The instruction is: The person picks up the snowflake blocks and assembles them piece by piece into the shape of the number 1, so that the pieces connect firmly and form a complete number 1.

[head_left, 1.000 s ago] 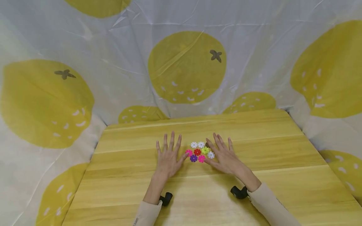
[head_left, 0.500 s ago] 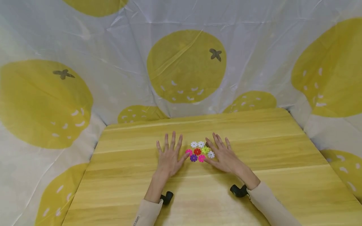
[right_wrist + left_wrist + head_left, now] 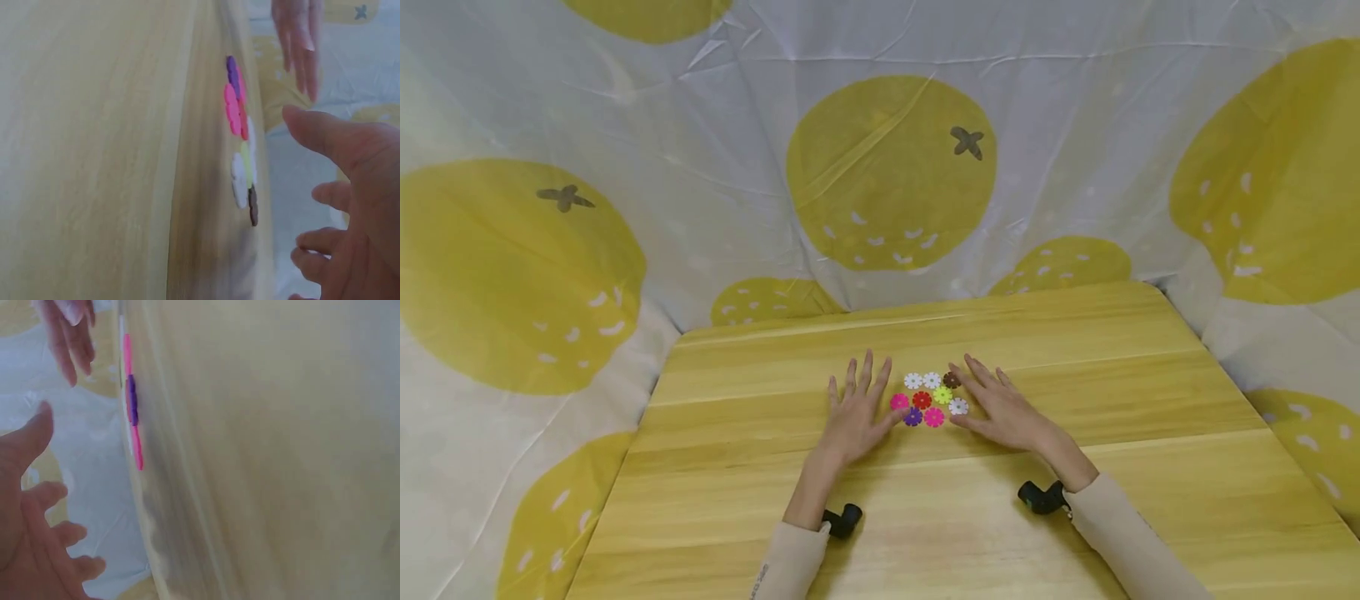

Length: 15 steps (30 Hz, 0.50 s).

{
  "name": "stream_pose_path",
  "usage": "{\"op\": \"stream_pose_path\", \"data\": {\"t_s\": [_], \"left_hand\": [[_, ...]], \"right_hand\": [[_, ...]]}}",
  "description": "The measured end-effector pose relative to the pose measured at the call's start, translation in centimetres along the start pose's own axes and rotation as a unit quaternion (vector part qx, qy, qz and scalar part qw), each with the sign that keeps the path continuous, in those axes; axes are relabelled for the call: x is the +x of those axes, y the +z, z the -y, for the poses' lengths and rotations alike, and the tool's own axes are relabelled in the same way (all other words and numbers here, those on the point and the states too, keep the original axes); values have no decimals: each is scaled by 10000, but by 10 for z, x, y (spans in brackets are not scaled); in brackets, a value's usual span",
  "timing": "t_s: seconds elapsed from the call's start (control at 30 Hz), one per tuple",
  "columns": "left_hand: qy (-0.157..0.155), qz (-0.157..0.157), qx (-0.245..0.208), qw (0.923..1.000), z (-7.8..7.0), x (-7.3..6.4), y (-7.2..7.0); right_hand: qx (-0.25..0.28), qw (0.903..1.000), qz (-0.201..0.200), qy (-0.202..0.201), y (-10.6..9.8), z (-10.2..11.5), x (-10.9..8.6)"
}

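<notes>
Several flat, notched flower-shaped discs lie in a close cluster on the table: a red disc (image 3: 922,400) in the middle, a purple disc (image 3: 913,417), a yellow-green disc (image 3: 943,395), a brown disc (image 3: 952,380), two pink and three white ones. To the left of them is my left hand (image 3: 853,423), fingers spread, thumb reaching over the purple disc's edge in the head view. On the other side my right hand (image 3: 1009,418) spreads its fingers, a fingertip partly covering the brown disc. Both wrist views show the hands raised off the tabletop, holding nothing.
The wood-grain table (image 3: 715,483) reaches back to a white curtain (image 3: 1060,125) printed with large yellow fruit. Black angled wrist devices (image 3: 842,522) stick out beside both sleeves.
Both hands have shifted slightly to the right, so more of the brown disc shows. The discs keep their arrangement; the head view has moved a little.
</notes>
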<state>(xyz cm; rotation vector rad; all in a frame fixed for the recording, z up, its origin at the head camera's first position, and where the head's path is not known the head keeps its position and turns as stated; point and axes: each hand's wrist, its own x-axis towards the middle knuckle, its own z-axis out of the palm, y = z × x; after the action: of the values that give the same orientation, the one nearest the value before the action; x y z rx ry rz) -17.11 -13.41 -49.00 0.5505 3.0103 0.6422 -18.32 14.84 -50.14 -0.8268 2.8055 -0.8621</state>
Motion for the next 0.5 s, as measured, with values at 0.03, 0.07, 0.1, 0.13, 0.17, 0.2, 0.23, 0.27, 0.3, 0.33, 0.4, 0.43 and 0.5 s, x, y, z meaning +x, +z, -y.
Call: {"op": "stream_pose_path", "data": {"t_s": [0.03, 0.07, 0.1, 0.13, 0.17, 0.2, 0.23, 0.27, 0.3, 0.33, 0.4, 0.43, 0.5], "left_hand": [[25, 29, -262, 9996, 1, 0, -1], [56, 40, -523, 9986, 3, 0, -2], [74, 59, -781, 9969, 4, 1, -2], [87, 74, -1044, 9945, 5, 1, -3], [98, 89, -1262, 9919, 6, 2, -4], [103, 105, -1435, 9895, 7, 3, -4], [100, 120, -1580, 9873, 7, 4, -3], [101, 143, -1717, 9850, 8, 5, -3], [96, 174, -1833, 9829, 8, 6, -2], [95, 199, -1922, 9811, 8, 8, -1], [97, 236, -2045, 9785, 8, 11, 0], [87, 276, -2114, 9770, 7, 12, 1], [71, 352, -2224, 9743, 7, 15, 2]], "right_hand": [[209, 9998, 35, -19, -1, -1, 1], [394, 9992, 56, -43, -1, -2, 1], [604, 9981, 83, -40, -2, -4, 2], [815, 9966, 104, -5, -3, -5, 2], [1010, 9948, 115, 48, -3, -6, 3], [1189, 9928, 108, 117, -4, -8, 3], [1334, 9908, 96, 195, -4, -9, 3], [1425, 9895, 75, 249, -5, -11, 4], [1511, 9880, 52, 302, -5, -12, 4], [1574, 9869, 20, 355, -5, -14, 4], [1687, 9847, -18, 438, -6, -16, 6], [1741, 9836, -21, 472, -6, -17, 6], [1852, 9812, -15, 547, -6, -20, 7]]}}
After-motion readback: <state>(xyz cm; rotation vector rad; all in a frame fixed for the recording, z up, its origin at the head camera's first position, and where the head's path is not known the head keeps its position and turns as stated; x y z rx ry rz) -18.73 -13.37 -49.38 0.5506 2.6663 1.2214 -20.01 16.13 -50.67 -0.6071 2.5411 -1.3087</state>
